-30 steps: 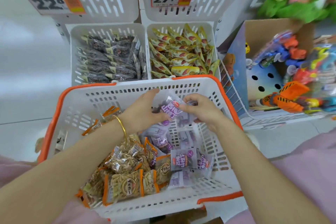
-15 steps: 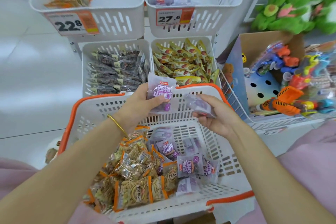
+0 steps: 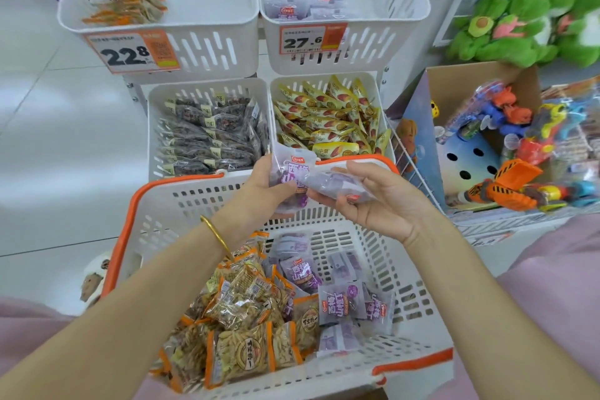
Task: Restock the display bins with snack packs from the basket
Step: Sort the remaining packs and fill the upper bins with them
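A white basket (image 3: 156,214) with orange rim sits on my lap, holding orange-edged snack packs (image 3: 240,354) on its left and purple packs (image 3: 341,302) on its right. My left hand (image 3: 259,187) holds an upright purple pack (image 3: 292,169) above the basket's far rim. Touching that pack, a second purple pack (image 3: 334,185) lies flat in my right hand (image 3: 386,201). The upper right display bin (image 3: 406,3) contains matching purple packs. Orange packs (image 3: 126,0) lie in the upper left bin (image 3: 211,16).
Lower bins hold dark packs (image 3: 207,136) and yellow packs (image 3: 328,117). Price tags (image 3: 133,52) hang on the upper bins. A cardboard box of toys (image 3: 513,140) and green plush toys (image 3: 526,23) stand at right. White tiled floor lies at left.
Both hands rose out of the basket, each with a purple pack, and now meet above the far rim. The view tilted up, showing the upper bins.
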